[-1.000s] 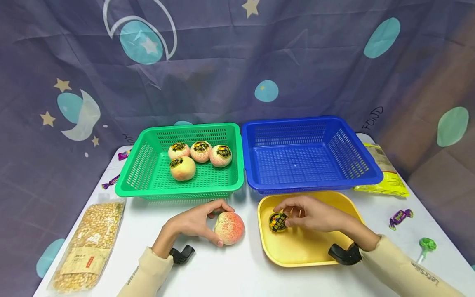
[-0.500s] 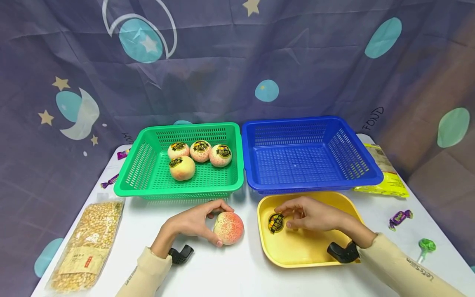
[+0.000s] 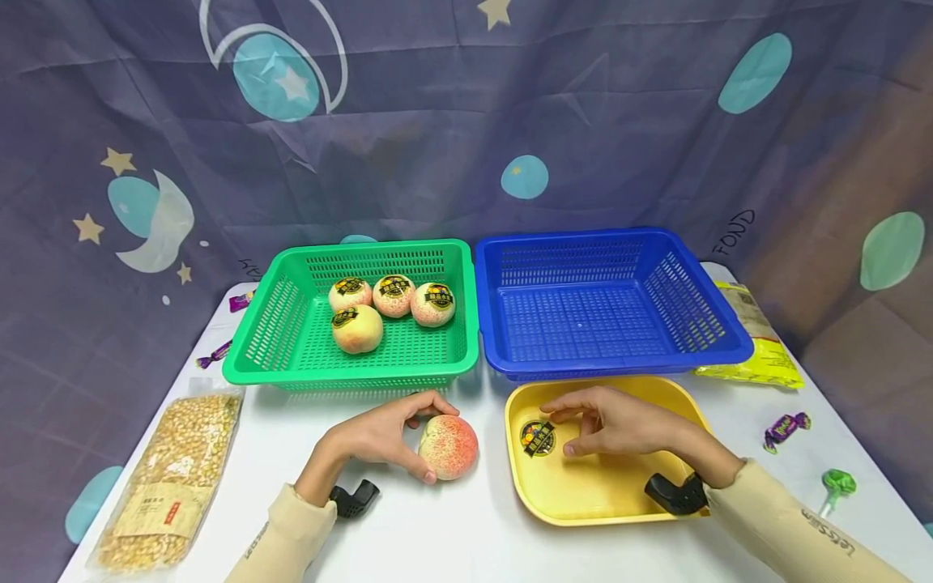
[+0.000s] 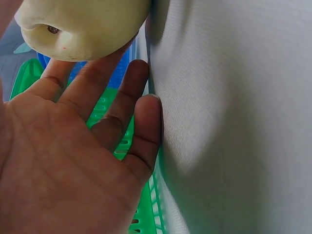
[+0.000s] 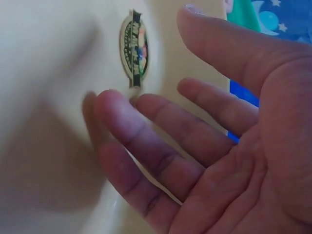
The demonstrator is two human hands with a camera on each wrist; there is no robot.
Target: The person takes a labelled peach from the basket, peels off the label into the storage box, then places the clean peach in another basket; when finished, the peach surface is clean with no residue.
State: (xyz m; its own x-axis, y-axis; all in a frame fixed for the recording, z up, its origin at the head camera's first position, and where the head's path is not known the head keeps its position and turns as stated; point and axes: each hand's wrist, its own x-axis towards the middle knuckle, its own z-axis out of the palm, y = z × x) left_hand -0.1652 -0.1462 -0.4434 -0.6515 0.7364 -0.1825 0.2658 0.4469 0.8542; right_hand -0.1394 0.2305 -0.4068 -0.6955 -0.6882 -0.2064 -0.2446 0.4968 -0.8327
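Two hands are at work below me. The left hand (image 3: 379, 437) cups a bare peach (image 3: 449, 447) on the white table (image 3: 452, 534), fingers curled round it, at about 6 o'clock from the green basket (image 3: 291, 324), which holds four stickered peaches (image 3: 394, 295). The right hand (image 3: 619, 421) hovers released, fingers relaxed, over the yellow tray (image 3: 583, 494); the round sticker (image 3: 538, 438) lies flat there, at 9 o'clock from the fingertips, apart from them. My worry: the peach could roll if the light grip slackens, and the sticker may cling to the tray. I cannot read the sticker's print, and the left wrist view shows only the peach's pale underside (image 4: 83, 24)
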